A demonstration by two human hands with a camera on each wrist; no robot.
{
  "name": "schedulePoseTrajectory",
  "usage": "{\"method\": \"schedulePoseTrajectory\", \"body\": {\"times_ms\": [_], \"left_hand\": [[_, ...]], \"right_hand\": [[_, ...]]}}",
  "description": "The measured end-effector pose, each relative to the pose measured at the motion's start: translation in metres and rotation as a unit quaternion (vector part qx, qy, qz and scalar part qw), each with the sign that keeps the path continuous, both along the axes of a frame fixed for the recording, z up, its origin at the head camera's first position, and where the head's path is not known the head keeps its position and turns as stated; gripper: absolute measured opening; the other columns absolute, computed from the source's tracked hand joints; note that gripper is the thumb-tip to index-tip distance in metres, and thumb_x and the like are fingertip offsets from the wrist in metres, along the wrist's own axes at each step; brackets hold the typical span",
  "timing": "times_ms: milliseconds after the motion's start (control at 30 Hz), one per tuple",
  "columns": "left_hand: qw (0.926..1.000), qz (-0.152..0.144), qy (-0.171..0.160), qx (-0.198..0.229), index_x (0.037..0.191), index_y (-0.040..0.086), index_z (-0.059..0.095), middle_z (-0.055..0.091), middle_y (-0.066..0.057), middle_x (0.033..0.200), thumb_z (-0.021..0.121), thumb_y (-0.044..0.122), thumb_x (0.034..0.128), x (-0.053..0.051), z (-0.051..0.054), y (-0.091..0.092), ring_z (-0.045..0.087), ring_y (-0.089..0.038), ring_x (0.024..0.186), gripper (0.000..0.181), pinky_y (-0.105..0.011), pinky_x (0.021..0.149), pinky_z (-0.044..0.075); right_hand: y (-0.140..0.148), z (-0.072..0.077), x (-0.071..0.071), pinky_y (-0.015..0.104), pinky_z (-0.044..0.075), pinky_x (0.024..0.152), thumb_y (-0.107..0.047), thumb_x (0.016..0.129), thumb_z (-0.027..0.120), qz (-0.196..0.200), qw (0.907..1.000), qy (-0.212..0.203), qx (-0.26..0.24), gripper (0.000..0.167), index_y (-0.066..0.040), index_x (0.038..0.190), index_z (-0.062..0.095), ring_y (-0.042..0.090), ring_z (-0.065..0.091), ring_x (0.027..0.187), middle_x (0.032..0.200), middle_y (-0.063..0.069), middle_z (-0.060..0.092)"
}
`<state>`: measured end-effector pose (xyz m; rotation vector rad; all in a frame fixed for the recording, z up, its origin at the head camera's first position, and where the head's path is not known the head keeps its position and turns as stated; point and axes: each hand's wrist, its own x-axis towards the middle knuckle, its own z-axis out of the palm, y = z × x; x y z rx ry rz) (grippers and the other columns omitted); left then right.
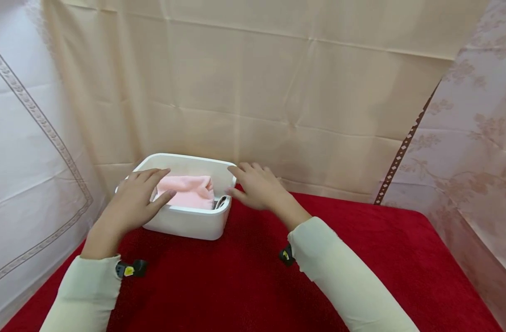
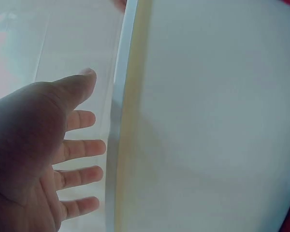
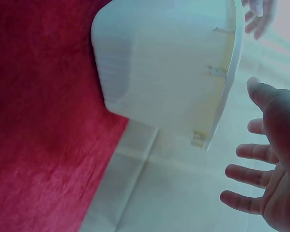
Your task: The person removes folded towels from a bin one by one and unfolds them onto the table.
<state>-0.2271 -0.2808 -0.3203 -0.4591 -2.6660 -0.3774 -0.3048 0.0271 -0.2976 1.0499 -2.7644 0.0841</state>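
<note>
A white plastic bin (image 1: 186,226) stands on the red cloth, with a folded pink cloth (image 1: 186,189) inside it. Beside the pink cloth, a small dark and white item (image 1: 220,202) shows in the bin's right corner; its kind is unclear. My left hand (image 1: 138,196) hovers over the bin's left side, fingers extended and thumb apart. At the right rim is my right hand (image 1: 257,186), its fingers spread. Both wrist views show the left palm (image 2: 34,159) and the right palm (image 3: 280,159) near the rim, holding nothing.
Red cloth (image 1: 253,276) covers the table. Behind it hangs a beige curtain (image 1: 253,92), close to the bin's back. Patterned pale curtains stand at the left (image 1: 28,138) and right (image 1: 477,138). Each wrist carries a small black strapped device (image 1: 130,269).
</note>
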Motion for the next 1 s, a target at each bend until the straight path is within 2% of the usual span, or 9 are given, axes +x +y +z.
{"method": "schedulePoseTrajectory", "body": {"times_ms": [133,300,433,667,767,867,933,1000], "left_hand": [[0.9996,0.02,-0.01,0.015,0.15,0.006,0.047,0.052,-0.023,0.146,0.057,0.042,0.103,-0.001,-0.003,-0.019,0.042,-0.054,0.129,0.06,-0.074,0.097,0.032],[0.9987,0.042,-0.003,0.029,0.147,0.003,0.049,0.049,-0.027,0.147,0.056,0.042,0.1036,-0.002,-0.008,-0.039,0.043,-0.058,0.124,0.059,-0.075,0.093,0.033],[0.9973,0.047,-0.002,0.057,0.145,-0.001,0.05,0.049,-0.031,0.145,0.059,0.037,0.1027,-0.001,-0.012,-0.053,0.043,-0.059,0.124,0.058,-0.074,0.096,0.032],[0.9922,0.041,0.003,0.118,0.147,-0.001,0.05,0.053,-0.033,0.14,0.059,0.029,0.1035,0.0,-0.019,-0.072,0.045,-0.058,0.127,0.053,-0.074,0.101,0.032],[0.9838,0.057,-0.019,0.169,0.147,-0.005,0.047,0.052,-0.037,0.137,0.057,0.027,0.1049,0.005,-0.02,-0.072,0.051,-0.058,0.12,0.053,-0.074,0.095,0.04],[0.9719,0.082,-0.041,0.217,0.146,-0.008,0.044,0.052,-0.039,0.134,0.054,0.029,0.1058,0.01,-0.021,-0.069,0.058,-0.058,0.112,0.056,-0.07,0.088,0.047],[0.9646,0.099,-0.048,0.24,0.147,-0.009,0.043,0.052,-0.039,0.135,0.053,0.029,0.1059,0.011,-0.021,-0.067,0.061,-0.057,0.109,0.057,-0.059,0.084,0.055],[0.9576,0.115,-0.047,0.26,0.146,-0.009,0.045,0.053,-0.037,0.136,0.053,0.029,0.1058,0.012,-0.022,-0.065,0.061,-0.055,0.11,0.056,-0.038,0.079,0.057]], "right_hand": [[-0.014,0.003,-0.004,0.056,0.043,0.105,-0.053,0.102,0.054,0.01,0.9999,0.003,0.008,0.065,-0.018,0.155,0.043,0.032,0.046,0.137,0.151,0.008,0.049],[-0.03,0.002,-0.01,0.055,0.043,0.104,-0.053,0.101,0.054,0.011,0.9998,0.003,0.018,0.065,-0.019,0.156,0.042,0.032,0.046,0.136,0.152,0.007,0.048],[-0.04,-0.001,-0.014,0.055,0.042,0.105,-0.054,0.102,0.053,0.019,0.9996,0.003,0.022,0.065,-0.019,0.155,0.042,0.032,0.047,0.136,0.151,0.007,0.049],[-0.049,-0.005,-0.023,0.055,0.043,0.106,-0.05,0.101,0.057,0.034,0.9993,-0.002,0.014,0.066,-0.018,0.156,0.041,0.032,0.048,0.135,0.151,0.008,0.049],[-0.051,-0.008,-0.03,0.054,0.044,0.107,-0.047,0.1,0.06,0.046,0.9989,-0.009,-0.001,0.066,-0.016,0.156,0.041,0.033,0.049,0.134,0.151,0.009,0.049],[-0.054,-0.012,-0.036,0.054,0.043,0.108,-0.042,0.099,0.063,0.059,0.998,-0.015,-0.015,0.066,-0.014,0.155,0.042,0.034,0.05,0.133,0.151,0.01,0.05],[-0.055,-0.013,-0.04,0.053,0.042,0.11,-0.039,0.097,0.065,0.069,0.9972,-0.018,-0.024,0.066,-0.013,0.154,0.044,0.034,0.05,0.134,0.15,0.011,0.05],[-0.056,-0.015,-0.043,0.051,0.039,0.112,-0.034,0.096,0.066,0.081,0.996,-0.022,-0.03,0.065,-0.012,0.153,0.045,0.034,0.049,0.135,0.149,0.012,0.051]]}}
